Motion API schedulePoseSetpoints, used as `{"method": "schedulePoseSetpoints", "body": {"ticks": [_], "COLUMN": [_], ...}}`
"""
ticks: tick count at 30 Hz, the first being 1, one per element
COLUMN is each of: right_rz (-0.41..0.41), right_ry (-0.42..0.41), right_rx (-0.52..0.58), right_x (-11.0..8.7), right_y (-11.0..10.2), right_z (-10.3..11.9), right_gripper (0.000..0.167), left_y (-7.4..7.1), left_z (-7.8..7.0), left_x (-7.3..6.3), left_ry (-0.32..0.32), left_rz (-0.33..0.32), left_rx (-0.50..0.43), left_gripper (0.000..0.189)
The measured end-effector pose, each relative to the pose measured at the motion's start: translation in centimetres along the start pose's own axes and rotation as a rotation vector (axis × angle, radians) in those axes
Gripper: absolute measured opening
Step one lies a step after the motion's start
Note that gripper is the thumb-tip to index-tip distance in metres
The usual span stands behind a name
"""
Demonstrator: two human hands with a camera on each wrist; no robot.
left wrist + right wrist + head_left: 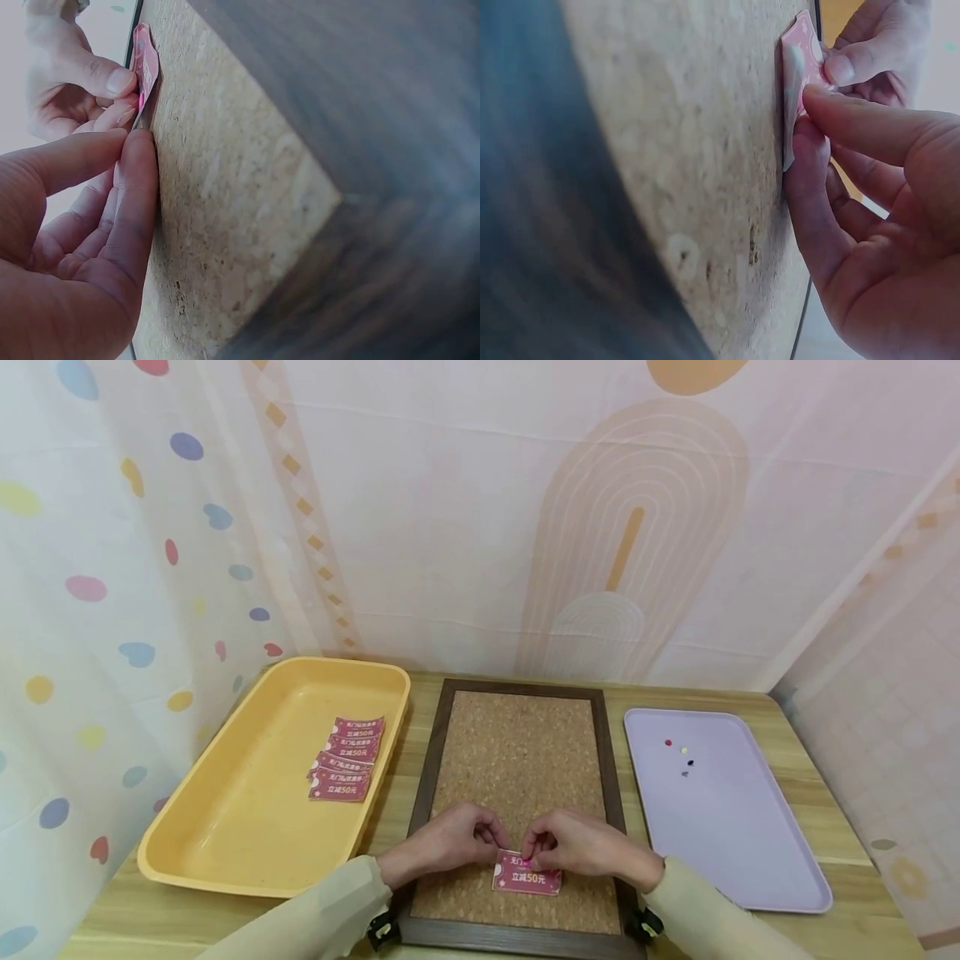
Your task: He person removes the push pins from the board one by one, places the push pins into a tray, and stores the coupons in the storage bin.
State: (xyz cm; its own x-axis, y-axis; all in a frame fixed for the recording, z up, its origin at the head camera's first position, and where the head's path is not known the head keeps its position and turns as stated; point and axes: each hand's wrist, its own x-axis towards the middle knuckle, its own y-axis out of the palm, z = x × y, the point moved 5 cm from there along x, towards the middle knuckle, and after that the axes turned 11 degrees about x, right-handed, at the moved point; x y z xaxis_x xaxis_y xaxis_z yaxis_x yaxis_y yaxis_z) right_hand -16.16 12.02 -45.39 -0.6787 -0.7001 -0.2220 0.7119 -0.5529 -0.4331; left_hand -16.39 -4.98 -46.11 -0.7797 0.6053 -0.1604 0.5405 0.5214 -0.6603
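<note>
A dark pink paper coupon with white and yellow print lies low on the cork board, which has a dark wooden frame. My left hand pinches the coupon's upper left corner between thumb and index finger. At the coupon's top edge, my right hand pinches a small bright pink pushpin with thumb and index finger. The pin's tip is hidden. In the right wrist view the coupon bends a little away from the cork, and the right fingertips are right at the board.
A yellow tray at the left holds several matching coupons, overlapping in a column. To the right, a lilac tray carries several small pins near its far end. A patterned curtain hangs behind the wooden table.
</note>
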Motion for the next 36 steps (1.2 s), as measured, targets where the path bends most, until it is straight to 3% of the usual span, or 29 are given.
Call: {"method": "schedulePoseSetpoints", "body": {"ticks": [13,23,36], "right_rz": [0.007,-0.003,-0.005], "right_ry": [0.005,0.010,0.027], "right_rx": [-0.083,-0.068,-0.050], "right_x": [0.77,0.46,0.44], "right_y": [0.09,0.14,0.16], "right_z": [0.62,0.33,0.03], "right_gripper": [0.015,0.016,0.009], "left_y": [-0.08,0.04,0.17], "left_z": [0.53,0.59,0.53], "left_x": [0.01,0.12,0.10], "left_ry": [-0.001,-0.020,-0.023], "left_rz": [-0.001,0.023,0.017], "left_rx": [-0.011,-0.097,-0.096], "left_gripper": [0.007,0.008,0.009]}}
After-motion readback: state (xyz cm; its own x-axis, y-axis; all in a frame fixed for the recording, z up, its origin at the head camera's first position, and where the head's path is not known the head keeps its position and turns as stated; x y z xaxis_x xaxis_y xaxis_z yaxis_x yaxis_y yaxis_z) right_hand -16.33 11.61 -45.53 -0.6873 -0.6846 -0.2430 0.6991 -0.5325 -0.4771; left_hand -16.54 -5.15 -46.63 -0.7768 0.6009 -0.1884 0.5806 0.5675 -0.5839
